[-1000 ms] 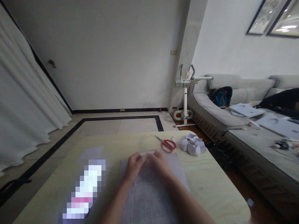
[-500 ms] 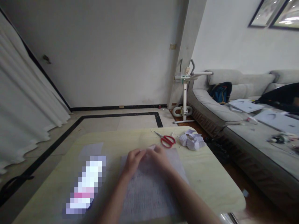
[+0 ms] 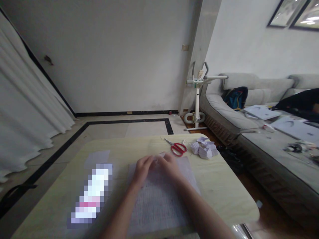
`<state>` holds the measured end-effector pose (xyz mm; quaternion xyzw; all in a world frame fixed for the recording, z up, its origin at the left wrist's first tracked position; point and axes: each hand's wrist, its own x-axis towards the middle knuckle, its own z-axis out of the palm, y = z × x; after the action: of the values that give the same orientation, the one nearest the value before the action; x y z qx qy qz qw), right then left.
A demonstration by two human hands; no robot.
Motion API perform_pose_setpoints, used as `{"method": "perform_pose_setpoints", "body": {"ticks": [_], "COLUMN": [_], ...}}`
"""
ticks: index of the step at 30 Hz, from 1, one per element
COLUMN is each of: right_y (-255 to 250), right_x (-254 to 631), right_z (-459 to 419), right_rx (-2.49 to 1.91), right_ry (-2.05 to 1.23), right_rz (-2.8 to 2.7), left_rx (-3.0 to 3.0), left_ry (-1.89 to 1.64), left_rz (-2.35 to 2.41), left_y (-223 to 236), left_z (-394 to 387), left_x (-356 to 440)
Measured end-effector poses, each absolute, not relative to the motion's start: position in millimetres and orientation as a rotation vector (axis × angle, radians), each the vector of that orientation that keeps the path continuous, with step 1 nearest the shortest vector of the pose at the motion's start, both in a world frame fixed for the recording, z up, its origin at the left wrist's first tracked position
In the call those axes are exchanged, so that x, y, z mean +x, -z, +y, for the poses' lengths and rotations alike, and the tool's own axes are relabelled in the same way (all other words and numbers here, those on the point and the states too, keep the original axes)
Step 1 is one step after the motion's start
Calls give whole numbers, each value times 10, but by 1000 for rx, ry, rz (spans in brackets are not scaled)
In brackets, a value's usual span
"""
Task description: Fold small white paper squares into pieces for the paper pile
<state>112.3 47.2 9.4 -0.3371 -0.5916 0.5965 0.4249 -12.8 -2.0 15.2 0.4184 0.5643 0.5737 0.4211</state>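
Observation:
Both hands are close together over the far part of a large printed sheet of paper [image 3: 159, 205] lying on the table. My left hand [image 3: 144, 166] is closed, fingers bent inward, on a small piece of white paper [image 3: 162, 154]. From the other side my right hand [image 3: 169, 165] is closed on that same piece. Only a little of the piece shows between the fingertips; the rest is hidden by my hands. Just beyond my right hand lie red-handled scissors [image 3: 178, 149]. To their right sits a cluster of folded white paper [image 3: 204, 148].
A pixelated, bright phone-like object [image 3: 92, 196] lies on the left of the wooden table [image 3: 229, 192]. Behind it is a flat paper slip [image 3: 97, 158]. A grey sofa [image 3: 264, 146] stands to the right, and a white exercise machine [image 3: 197, 99] beyond the table.
My hands stay in nearly the same place, with a slight shift of the fingers around the small piece of paper. The view has tilted very slightly.

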Motion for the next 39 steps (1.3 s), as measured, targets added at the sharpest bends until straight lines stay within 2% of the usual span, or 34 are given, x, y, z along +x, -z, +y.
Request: {"method": "perform_pose_setpoints", "body": {"ticks": [8,27,39], "right_y": [-122,-156,-105], "right_x": [1137,1151,1151], "right_z": [495,468,518], "right_rx": [-998,-903,-1009], "right_ry": [-1303,-1379,-1249], "right_rz": [-1626,-1577,-1635], "left_rx": [1198,1136,1139], "left_ry": [-1440,-1447,-1470], "left_rz": [1503,1504,1501], "left_y": [-154,-149,-138], "left_z": [-14,-16,-4], "left_x": [-121,-128,-135]}}
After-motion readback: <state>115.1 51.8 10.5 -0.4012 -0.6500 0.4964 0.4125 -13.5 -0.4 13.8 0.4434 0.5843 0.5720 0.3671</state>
